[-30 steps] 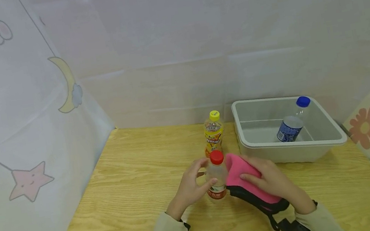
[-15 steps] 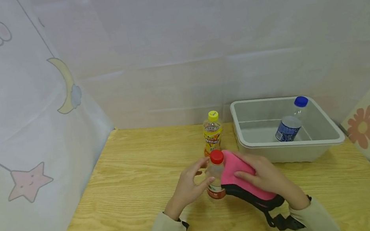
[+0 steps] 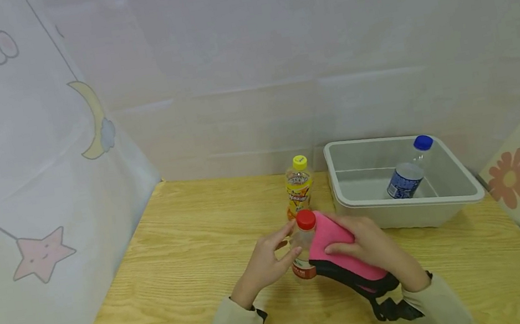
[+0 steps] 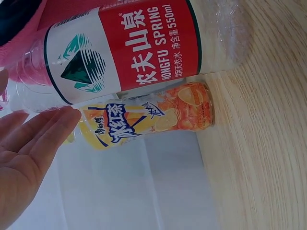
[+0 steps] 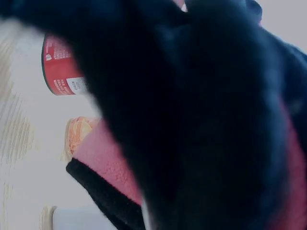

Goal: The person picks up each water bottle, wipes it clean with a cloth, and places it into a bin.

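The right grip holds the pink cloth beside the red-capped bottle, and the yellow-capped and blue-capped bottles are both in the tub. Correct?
Not quite: the yellow-capped bottle stands on the table, outside the tub, as the head view shows. The right grip does hold the pink cloth beside the red-capped bottle, and the blue-capped bottle is in the tub.

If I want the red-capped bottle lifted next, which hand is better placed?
Probably the left hand: its thumb and fingers are at the bottle, with nothing else in its grasp. The right hand is occupied, gripping the pink fabric.
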Demonstrator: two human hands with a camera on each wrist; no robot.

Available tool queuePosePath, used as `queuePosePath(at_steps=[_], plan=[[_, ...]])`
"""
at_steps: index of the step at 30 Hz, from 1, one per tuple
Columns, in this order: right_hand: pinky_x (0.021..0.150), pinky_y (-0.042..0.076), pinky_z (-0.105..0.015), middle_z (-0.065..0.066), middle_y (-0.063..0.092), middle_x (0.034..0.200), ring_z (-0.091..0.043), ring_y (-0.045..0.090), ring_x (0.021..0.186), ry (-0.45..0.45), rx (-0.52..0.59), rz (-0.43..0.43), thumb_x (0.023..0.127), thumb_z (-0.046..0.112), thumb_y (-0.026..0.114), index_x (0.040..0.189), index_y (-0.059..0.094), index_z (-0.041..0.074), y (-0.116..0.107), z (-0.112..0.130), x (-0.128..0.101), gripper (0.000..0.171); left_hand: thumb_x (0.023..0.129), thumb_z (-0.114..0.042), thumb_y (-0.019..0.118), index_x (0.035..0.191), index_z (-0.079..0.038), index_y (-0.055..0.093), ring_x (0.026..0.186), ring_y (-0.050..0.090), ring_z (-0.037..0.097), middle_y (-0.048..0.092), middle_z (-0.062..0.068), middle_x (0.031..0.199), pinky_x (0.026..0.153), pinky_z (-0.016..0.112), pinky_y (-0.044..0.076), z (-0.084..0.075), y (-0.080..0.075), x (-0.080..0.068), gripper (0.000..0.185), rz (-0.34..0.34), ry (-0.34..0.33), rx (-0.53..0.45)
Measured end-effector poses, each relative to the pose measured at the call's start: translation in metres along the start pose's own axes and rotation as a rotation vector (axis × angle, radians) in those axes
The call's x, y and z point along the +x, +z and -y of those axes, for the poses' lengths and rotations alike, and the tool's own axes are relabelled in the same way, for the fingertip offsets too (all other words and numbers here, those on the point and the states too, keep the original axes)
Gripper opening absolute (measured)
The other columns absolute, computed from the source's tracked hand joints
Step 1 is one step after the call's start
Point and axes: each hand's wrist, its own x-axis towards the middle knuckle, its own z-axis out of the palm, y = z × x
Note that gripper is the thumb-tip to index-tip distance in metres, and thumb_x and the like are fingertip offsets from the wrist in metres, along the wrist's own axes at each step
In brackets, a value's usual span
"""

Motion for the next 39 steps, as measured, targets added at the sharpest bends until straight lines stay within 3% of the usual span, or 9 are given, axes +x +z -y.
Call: queuePosePath(at_steps=[12, 17, 20, 26, 33, 39], plan=[[0.054, 0.040, -0.022, -0.003, 0.064, 0.086, -0.009, 0.051, 0.067, 0.009, -0.077, 0.004, 0.074, 0.029, 0.075, 0.122, 0.056, -0.002, 0.002, 0.002, 0.000, 0.060, 0.091, -0.022, 0.057, 0.130, 0.004, 0.044, 0.105, 0.055, 0.031, 0.054, 0.021, 0.120, 0.077, 0.032, 0.053, -0.004, 0.003, 0.003, 0.049, -0.010, -0.049, -0.032], [0.054, 0.040, -0.022, -0.007, 0.065, 0.091, -0.010, 0.052, 0.068, 0.013, -0.079, -0.019, 0.072, 0.027, 0.076, 0.122, 0.055, -0.003, 0.008, -0.002, -0.003, 0.062, 0.090, -0.033, 0.057, 0.128, 0.000, 0.047, 0.098, 0.057, 0.023, 0.059, 0.016, 0.106, 0.074, 0.030, 0.054, -0.007, 0.006, 0.006, 0.051, -0.032, -0.071, 0.037], [0.054, 0.040, -0.021, -0.010, 0.066, 0.093, -0.010, 0.052, 0.068, 0.017, -0.070, -0.034, 0.071, 0.025, 0.078, 0.121, 0.056, -0.004, 0.014, -0.005, -0.005, 0.062, 0.090, -0.032, 0.058, 0.125, 0.000, 0.048, 0.094, 0.058, 0.022, 0.059, 0.014, 0.101, 0.072, 0.032, 0.054, -0.008, 0.007, 0.007, 0.049, -0.045, -0.063, 0.068], [0.054, 0.039, -0.020, -0.012, 0.065, 0.098, -0.009, 0.051, 0.069, 0.061, -0.020, -0.022, 0.072, 0.025, 0.077, 0.119, 0.056, -0.005, 0.027, -0.014, -0.010, 0.060, 0.089, -0.030, 0.058, 0.125, 0.001, 0.048, 0.097, 0.057, 0.024, 0.059, 0.016, 0.104, 0.074, 0.032, 0.054, -0.007, 0.007, 0.006, 0.049, -0.053, -0.076, 0.058], [0.050, 0.034, -0.018, -0.002, 0.063, 0.083, -0.005, 0.042, 0.062, 0.101, 0.024, 0.005, 0.073, 0.028, 0.076, 0.120, 0.056, -0.004, 0.043, -0.026, -0.017, 0.060, 0.090, -0.031, 0.056, 0.127, 0.004, 0.045, 0.104, 0.055, 0.031, 0.057, 0.021, 0.113, 0.077, 0.033, 0.053, -0.009, 0.008, 0.005, 0.053, -0.057, -0.106, 0.034], [0.053, 0.037, -0.019, -0.008, 0.066, 0.094, -0.006, 0.048, 0.067, 0.069, 0.047, 0.008, 0.072, 0.027, 0.076, 0.120, 0.058, -0.002, 0.052, -0.033, -0.019, 0.059, 0.091, -0.028, 0.056, 0.129, 0.005, 0.043, 0.107, 0.054, 0.033, 0.055, 0.025, 0.116, 0.078, 0.036, 0.052, -0.012, 0.010, 0.004, 0.052, -0.062, -0.117, 0.035]])
